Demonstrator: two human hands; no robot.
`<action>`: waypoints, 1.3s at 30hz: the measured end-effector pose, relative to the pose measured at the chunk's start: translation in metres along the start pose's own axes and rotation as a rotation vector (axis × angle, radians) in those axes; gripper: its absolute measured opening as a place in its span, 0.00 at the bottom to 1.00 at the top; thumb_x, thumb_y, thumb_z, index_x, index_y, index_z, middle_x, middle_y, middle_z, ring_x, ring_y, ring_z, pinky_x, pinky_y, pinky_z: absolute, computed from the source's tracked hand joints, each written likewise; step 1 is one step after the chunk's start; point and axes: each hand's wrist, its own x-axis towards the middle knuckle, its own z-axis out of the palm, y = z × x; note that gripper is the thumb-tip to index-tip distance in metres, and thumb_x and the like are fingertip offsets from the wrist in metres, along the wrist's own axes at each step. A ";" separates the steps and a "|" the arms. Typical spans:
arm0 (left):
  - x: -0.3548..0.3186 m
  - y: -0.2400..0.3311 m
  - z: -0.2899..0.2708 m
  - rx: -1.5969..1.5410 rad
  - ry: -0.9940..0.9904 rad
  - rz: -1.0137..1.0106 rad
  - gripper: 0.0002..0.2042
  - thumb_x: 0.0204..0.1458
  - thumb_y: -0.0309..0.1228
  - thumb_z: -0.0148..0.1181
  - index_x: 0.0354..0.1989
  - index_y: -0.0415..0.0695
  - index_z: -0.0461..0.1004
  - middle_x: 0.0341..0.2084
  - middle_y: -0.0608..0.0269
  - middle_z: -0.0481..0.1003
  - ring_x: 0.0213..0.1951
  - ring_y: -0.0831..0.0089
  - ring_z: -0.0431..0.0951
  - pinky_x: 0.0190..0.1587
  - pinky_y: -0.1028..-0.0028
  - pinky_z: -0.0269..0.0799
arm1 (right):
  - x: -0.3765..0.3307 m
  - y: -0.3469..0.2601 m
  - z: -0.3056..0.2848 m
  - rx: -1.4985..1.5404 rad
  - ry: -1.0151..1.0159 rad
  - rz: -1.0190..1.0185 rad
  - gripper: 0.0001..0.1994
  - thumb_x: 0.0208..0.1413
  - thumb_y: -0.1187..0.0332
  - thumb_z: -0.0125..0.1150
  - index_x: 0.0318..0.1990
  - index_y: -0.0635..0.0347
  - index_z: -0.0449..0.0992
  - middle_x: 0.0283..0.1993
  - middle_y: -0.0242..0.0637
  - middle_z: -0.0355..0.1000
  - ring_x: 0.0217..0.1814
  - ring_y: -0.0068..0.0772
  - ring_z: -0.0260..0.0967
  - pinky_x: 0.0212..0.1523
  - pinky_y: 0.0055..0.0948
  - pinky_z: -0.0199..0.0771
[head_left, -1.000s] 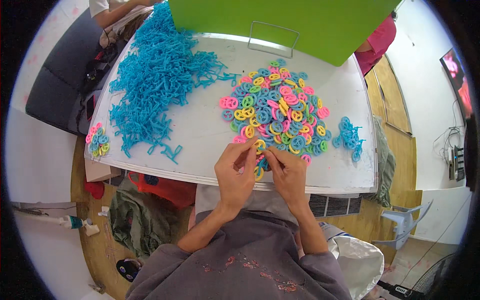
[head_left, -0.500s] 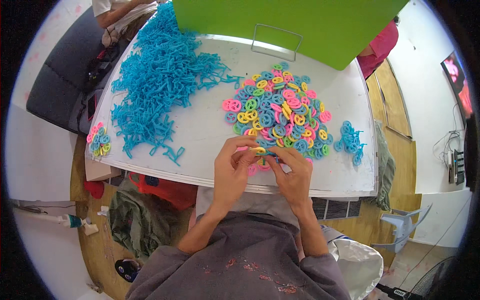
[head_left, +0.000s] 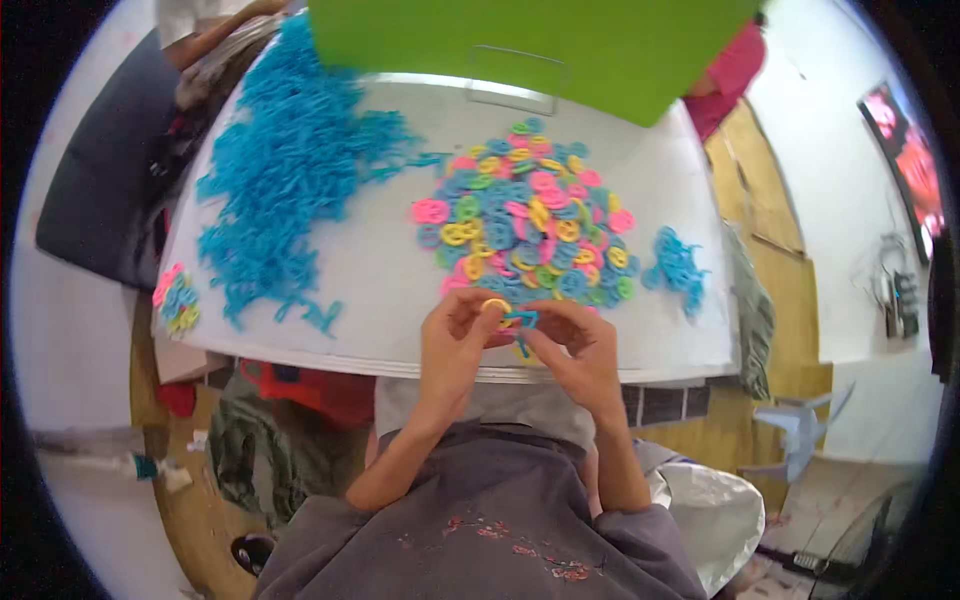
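Note:
My left hand (head_left: pixel 452 350) pinches a small yellow plastic ring (head_left: pixel 495 304) at the near edge of the white table (head_left: pixel 370 270). My right hand (head_left: pixel 580 352) holds a small blue plastic piece (head_left: pixel 523 322) against that ring, the fingertips of both hands meeting. Just beyond my fingers lies a heap of colourful rings (head_left: pixel 530 225) in pink, blue, yellow and green. A big pile of blue plastic pieces (head_left: pixel 290 195) covers the table's left side.
A small cluster of blue pieces (head_left: pixel 678 268) lies at the right of the table, and a few mixed rings (head_left: pixel 175 300) at its left corner. A green bin (head_left: pixel 540 50) stands at the far edge. Another person's arm (head_left: pixel 215 25) shows at top left.
Both hands have drawn slightly back from the ring heap toward the table edge, now holding a yellow ring and a blue piece together between the fingertips.

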 end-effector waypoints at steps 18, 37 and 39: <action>-0.028 0.053 -0.130 1.460 0.512 0.438 0.11 0.53 0.27 0.57 0.45 0.43 0.74 0.42 0.58 0.64 0.43 0.61 0.68 0.42 0.61 0.67 | 0.043 0.008 -0.216 -0.764 0.622 -0.153 0.10 0.51 0.66 0.63 0.36 0.63 0.80 0.28 0.36 0.78 0.27 0.21 0.73 0.30 0.20 0.70; -0.031 0.054 -0.025 0.458 0.036 0.135 0.16 0.50 0.22 0.57 0.48 0.38 0.67 0.31 0.67 0.67 0.35 0.77 0.74 0.31 0.77 0.73 | -0.008 -0.006 -0.010 -0.373 0.309 -0.351 0.12 0.50 0.83 0.56 0.43 0.65 0.74 0.38 0.36 0.71 0.41 0.28 0.70 0.46 0.28 0.69; -0.025 0.041 -0.014 0.394 -0.054 0.076 0.17 0.51 0.21 0.57 0.50 0.39 0.67 0.33 0.66 0.68 0.37 0.77 0.74 0.33 0.77 0.73 | -0.006 -0.008 0.019 -0.508 0.207 -0.567 0.17 0.44 0.84 0.61 0.44 0.61 0.75 0.40 0.38 0.71 0.44 0.33 0.70 0.46 0.32 0.69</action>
